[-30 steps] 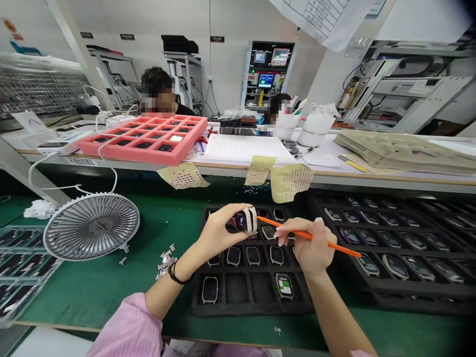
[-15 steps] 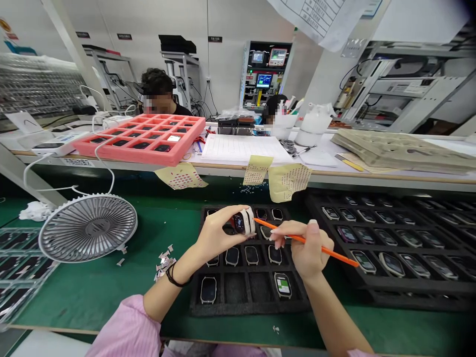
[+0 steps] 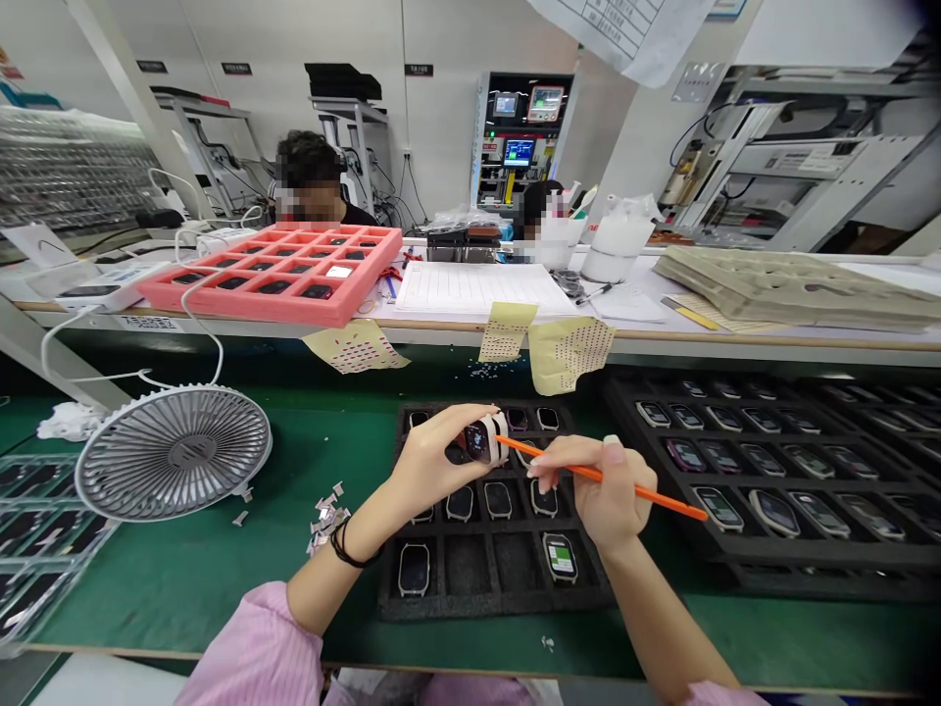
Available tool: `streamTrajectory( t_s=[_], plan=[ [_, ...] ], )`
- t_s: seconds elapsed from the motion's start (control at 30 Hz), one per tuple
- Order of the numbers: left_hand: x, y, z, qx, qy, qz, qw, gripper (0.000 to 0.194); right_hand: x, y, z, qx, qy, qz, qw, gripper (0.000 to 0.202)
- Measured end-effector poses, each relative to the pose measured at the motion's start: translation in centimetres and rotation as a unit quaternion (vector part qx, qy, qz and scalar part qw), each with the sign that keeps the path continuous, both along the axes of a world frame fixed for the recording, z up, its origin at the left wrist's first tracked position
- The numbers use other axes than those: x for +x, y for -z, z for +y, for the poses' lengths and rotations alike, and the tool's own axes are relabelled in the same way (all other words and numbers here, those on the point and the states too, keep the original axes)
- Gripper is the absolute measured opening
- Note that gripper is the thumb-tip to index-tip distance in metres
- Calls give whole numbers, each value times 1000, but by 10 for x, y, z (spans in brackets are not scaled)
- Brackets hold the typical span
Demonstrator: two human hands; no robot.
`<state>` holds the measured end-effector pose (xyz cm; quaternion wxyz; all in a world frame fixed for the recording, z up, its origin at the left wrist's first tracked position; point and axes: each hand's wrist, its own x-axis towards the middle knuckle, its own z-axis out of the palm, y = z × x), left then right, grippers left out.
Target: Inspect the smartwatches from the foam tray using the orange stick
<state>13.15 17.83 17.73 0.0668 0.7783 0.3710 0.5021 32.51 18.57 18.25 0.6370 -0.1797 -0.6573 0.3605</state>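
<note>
Between the thumb and fingers of my left hand point(image 3: 433, 461) is a smartwatch point(image 3: 481, 440) with a pale case and a dark, lit screen, raised above a black foam tray point(image 3: 496, 610). My right hand point(image 3: 607, 490) grips a thin orange stick point(image 3: 588, 473), whose left tip meets the watch's pale side edge. Under both hands the tray holds several watches in its compartments. One at the front right, a watch with a green and white screen point(image 3: 561, 557), lies face up. Two compartments in the front row hold nothing.
A grey round fan point(image 3: 176, 451) stands on the green table at the left, with small scraps point(image 3: 325, 520) beside my left wrist. More black trays point(image 3: 735, 559) of watches lie right. A pink foam tray point(image 3: 323, 312) sits on the shelf. Two people are behind it.
The stick's tip has shifted slightly left and down against the watch, which is turned a little. Both hands keep their hold. The view has moved slightly.
</note>
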Motion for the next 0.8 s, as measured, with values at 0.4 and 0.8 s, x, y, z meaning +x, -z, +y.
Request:
streamTrajectory(
  t_s=[0.4, 0.8],
  plan=[
    [1, 1, 1, 10, 5, 6, 1000, 46, 0, 1, 1, -20, 12, 21, 1000, 51],
    [1, 0, -1, -21, -15, 23, 999, 45, 3, 3, 6, 16, 13, 23, 1000, 51]
  ],
)
